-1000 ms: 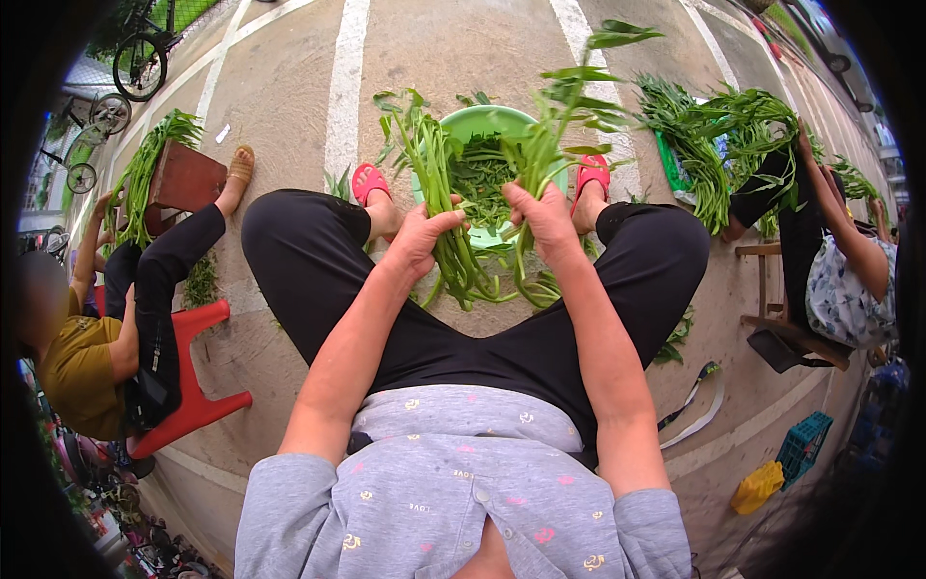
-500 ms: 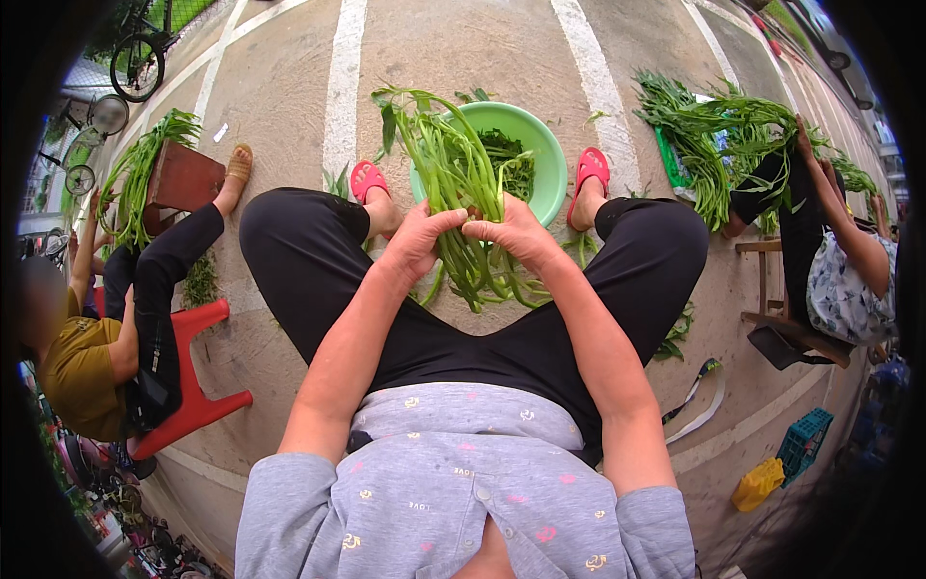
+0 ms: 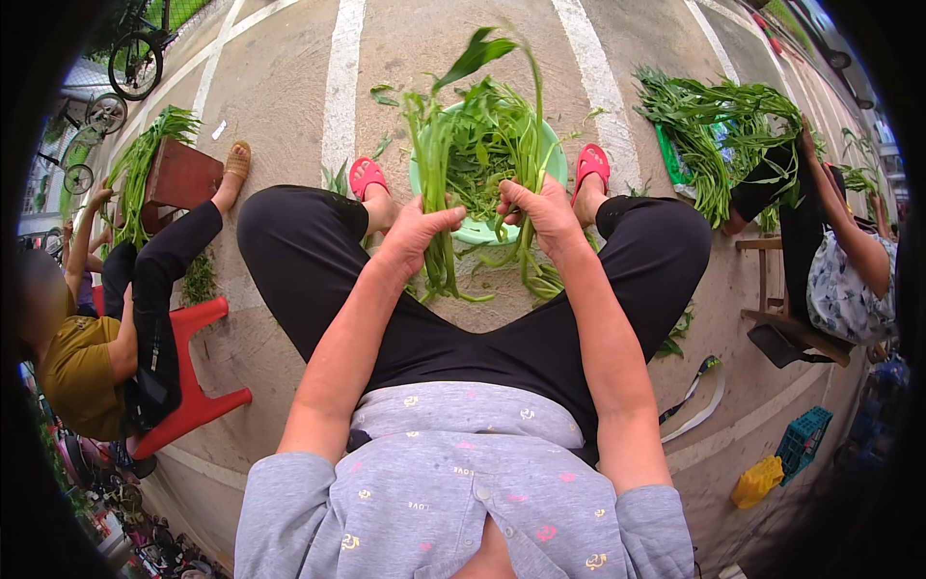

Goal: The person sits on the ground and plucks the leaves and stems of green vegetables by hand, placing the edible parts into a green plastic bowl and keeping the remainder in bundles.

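Note:
Between my knees, my left hand (image 3: 417, 234) is closed around a bunch of long green stems (image 3: 440, 253) that look like water spinach. My right hand (image 3: 546, 214) grips another bunch of the same greens (image 3: 530, 145), with a long leaf arching up from its top. The two bunches are held upright and apart. Beyond them, on the ground, stands a light green basin (image 3: 479, 233) with cut leaves and stems (image 3: 482, 145) inside. Both bunches partly cover its sides. Stem ends hang below my hands.
At left, a person sits on a red plastic stool (image 3: 198, 372) beside a brown box (image 3: 181, 183) with greens over it. At right, another person handles a large pile of greens (image 3: 709, 145). A strap (image 3: 696, 405), a yellow bag (image 3: 759, 482) and a teal crate (image 3: 804, 444) lie lower right.
The single bundle held in both hands is now parted into two bunches. My hands have moved apart, exposing more of the basin's contents.

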The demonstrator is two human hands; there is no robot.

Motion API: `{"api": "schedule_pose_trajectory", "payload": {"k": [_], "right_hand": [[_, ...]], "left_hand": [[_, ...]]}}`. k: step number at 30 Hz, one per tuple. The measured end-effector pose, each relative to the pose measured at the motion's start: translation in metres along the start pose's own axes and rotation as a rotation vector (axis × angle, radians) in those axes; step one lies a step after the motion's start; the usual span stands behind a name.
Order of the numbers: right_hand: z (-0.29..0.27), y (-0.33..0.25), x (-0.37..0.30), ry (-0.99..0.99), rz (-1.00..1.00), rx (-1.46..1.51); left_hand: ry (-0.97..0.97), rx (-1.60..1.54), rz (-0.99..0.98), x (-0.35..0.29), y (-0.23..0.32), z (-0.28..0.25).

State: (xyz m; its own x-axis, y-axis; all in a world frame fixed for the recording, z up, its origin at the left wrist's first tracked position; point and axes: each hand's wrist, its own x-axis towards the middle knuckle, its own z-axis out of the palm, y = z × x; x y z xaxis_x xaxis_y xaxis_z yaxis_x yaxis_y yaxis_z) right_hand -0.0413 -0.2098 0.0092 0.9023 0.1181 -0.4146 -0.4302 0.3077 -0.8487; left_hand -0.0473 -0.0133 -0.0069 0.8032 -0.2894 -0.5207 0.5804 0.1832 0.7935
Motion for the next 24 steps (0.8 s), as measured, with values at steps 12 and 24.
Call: {"api": "schedule_pose_trajectory", "payload": {"k": [12,24], "right_hand": [[-0.004,-0.001,-0.001,0.083,-0.027,-0.07],[0.024,0.008,-0.009,-0.236,-0.133,-0.167]], "left_hand": [[0.017,-0.149,0.034,-0.004,-0.002,0.015],[-0.011,-0.31,0.049,0.003,-0.007,0.006]]}}
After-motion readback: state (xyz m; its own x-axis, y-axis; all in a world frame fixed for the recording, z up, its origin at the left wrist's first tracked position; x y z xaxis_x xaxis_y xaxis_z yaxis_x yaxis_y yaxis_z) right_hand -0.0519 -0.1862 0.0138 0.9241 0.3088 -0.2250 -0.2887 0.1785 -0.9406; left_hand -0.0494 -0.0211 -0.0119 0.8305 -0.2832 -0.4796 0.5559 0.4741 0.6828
